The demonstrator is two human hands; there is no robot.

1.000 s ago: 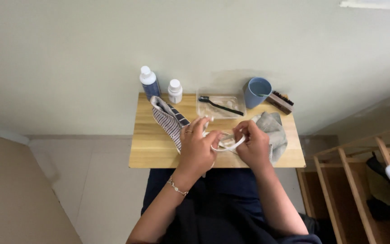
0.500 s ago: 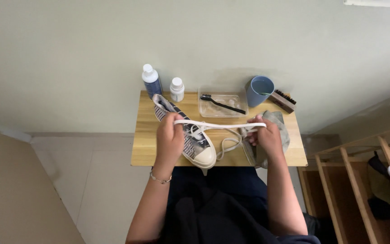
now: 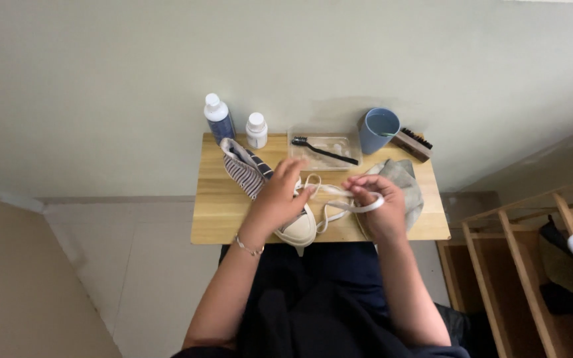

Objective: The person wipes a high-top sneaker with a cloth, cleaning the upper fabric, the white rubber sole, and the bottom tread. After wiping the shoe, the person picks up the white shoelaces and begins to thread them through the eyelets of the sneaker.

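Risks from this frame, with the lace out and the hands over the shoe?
1. The shoe has its toe at the table front edge; a tug on the white lace might pull it off.
2. The right hand is near the blue cup; a wide pull may knock it.

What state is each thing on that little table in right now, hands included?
Left hand: resting on the shoe.
Right hand: gripping the white lace.
Striped shoe: lying on the table, partly unlaced.
White lace: loose, looped between the hands.
Blue cup: upright, liquid inside.
Two bottles: upright, capped.
Clear tray: a black brush across it.
Grey cloth: crumpled.
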